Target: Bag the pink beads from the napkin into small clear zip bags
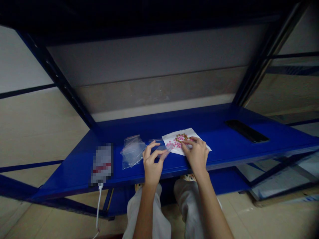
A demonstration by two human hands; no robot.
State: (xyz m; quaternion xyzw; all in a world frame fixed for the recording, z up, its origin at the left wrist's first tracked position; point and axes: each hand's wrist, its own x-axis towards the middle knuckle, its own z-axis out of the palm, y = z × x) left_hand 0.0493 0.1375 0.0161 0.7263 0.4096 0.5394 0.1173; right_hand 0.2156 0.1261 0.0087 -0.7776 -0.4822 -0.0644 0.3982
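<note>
a small clear bag [161, 150] is pinched by the left hand [152, 166]; pink pills [174, 143] on white paper [196, 139] are touched by right hand [196, 153] fingertips, loosely spread. spare bags [132, 151] lie left.

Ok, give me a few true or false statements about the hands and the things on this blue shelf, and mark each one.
1. The left hand pinches a small clear plastic bag. True.
2. The right hand rests on a red cloth. False: its fingers lie on a white paper sheet bearing small pink and brown pieces.
3. A pile of empty clear bags lies left of the left hand. True.
4. The flat black slab sits between the two hands. False: it lies far right on the blue metal shelf, apart from both.
</note>
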